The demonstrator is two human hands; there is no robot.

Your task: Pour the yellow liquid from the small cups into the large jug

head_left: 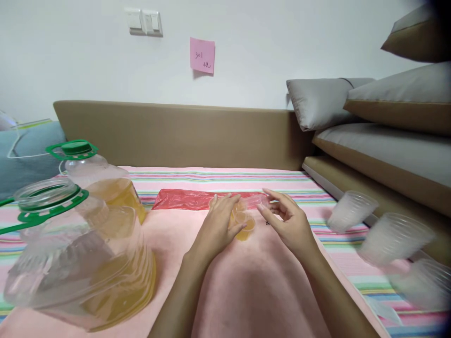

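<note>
Small clear cups with amber liquid (pixel 245 230) stand close together on the pink cloth (pixel 176 244). My left hand (pixel 220 218) is over and beside them from the left, fingers spread, partly hiding them. To their right is my right hand (pixel 285 218), its thumb and fingers curved around the end of a small clear cup (pixel 254 202) that lies tilted above the filled ones. Behind the hands stretches a red plastic bag (pixel 186 199). On the left stand a large open clear jar (pixel 116 281) and a green-capped jug (pixel 116 188), both holding amber liquid.
Stacked clear cups (pixel 396 237) lie along the right side on the striped sheet (pixel 338 244). Grey and brown cushions (pixel 398 145) are piled at the right. A brown headboard (pixel 183 134) runs along the back, below a pink note (pixel 202 55) on the wall.
</note>
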